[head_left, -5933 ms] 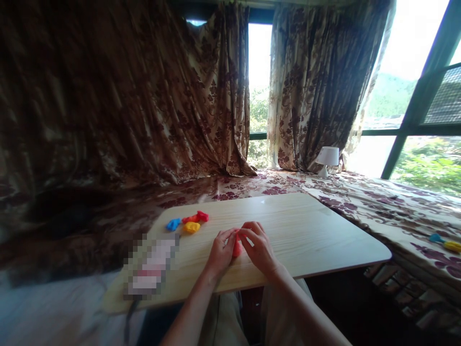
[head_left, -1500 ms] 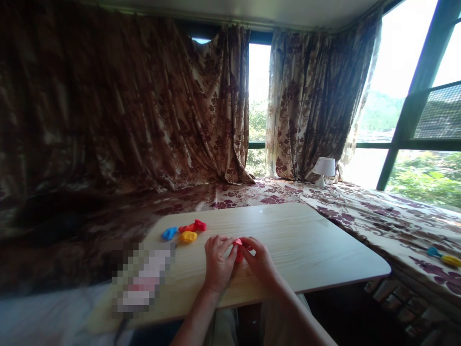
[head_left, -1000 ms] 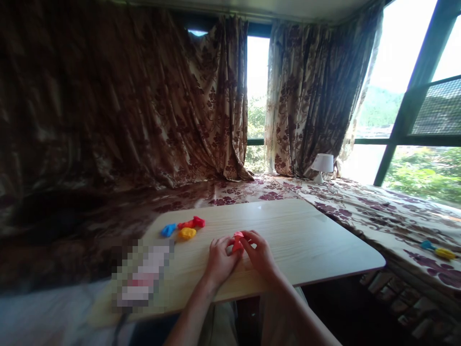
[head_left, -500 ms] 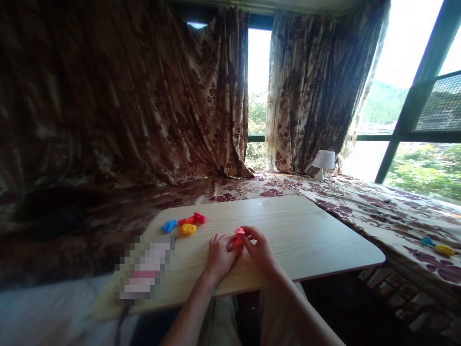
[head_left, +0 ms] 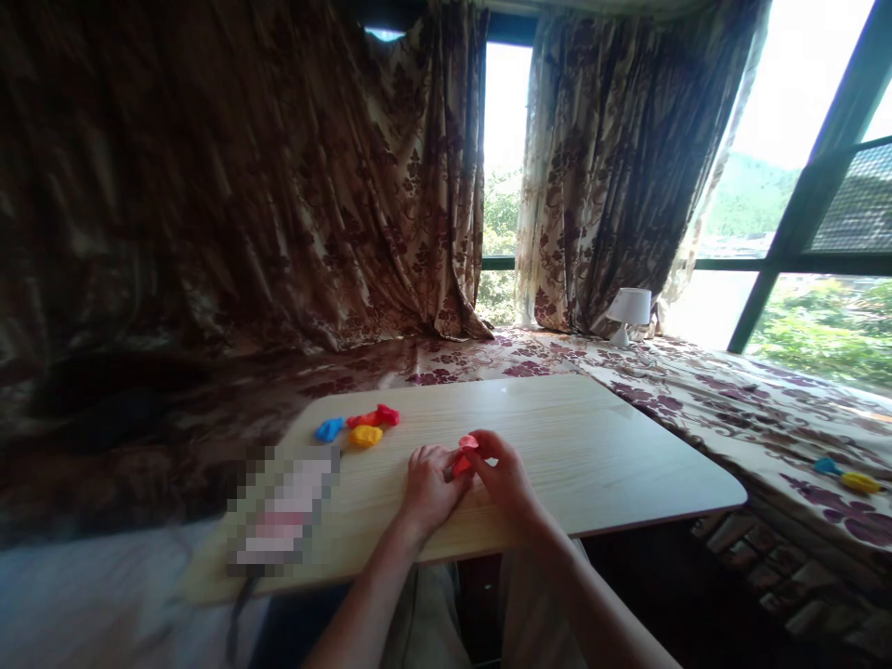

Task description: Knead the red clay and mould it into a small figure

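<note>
Floral curtains hang beyond the hands, over a ledge covered in floral cloth. A wood-grain table extends beneath and around the hands. To their left, on the table, lies a long object (pixelated, so its nature cannot be told). Well beyond the hands, to the right, a white lamp stands on the cloth. The left hand and the right hand are close together, both clamped on one soft-looking pinkish-red piece: the left grips its lower part, the right pinches near its top. Whether it touches the table cannot be told. Ahead and left of the hands lie a red piece, a yellow piece and a blue piece, grouped near one another.
</note>
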Tool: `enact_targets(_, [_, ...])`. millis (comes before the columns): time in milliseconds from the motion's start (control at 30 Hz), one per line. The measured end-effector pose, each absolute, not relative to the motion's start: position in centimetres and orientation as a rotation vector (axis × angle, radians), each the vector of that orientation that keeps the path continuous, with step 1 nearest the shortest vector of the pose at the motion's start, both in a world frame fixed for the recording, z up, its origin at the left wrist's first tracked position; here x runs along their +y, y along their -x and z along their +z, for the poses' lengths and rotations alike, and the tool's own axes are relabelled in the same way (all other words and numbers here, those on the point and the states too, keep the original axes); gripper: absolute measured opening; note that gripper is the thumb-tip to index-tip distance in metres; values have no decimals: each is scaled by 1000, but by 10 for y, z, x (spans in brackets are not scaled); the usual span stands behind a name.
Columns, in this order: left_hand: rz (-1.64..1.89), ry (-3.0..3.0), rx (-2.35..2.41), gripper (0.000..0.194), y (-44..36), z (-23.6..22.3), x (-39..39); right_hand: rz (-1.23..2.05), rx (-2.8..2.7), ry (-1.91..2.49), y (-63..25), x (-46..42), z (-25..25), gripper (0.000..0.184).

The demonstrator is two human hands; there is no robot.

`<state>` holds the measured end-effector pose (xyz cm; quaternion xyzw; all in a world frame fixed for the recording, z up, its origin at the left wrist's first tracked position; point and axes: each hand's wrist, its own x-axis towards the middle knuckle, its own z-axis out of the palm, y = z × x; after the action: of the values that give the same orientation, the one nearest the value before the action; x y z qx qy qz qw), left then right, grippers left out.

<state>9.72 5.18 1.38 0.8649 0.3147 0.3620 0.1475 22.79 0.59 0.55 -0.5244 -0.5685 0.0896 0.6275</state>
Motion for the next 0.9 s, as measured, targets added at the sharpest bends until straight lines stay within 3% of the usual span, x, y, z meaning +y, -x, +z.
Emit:
enact_targets(167, [1081, -2398, 917, 22, -97, 12, 52, 249, -1279, 1203, -228, 6, 6, 17])
enact_targets(300, [1183, -2174, 971, 24, -96, 8, 55, 287, -1278, 1159, -230, 4, 7, 33])
enact_targets(467, [1244, -2109, 953, 22, -97, 4, 59, 227, -1343, 1218, -232, 3, 7, 16])
enact_targets(900, [1166, -2306, 955, 19, -94, 16, 51, 223, -1388, 1256, -233, 7, 4, 14])
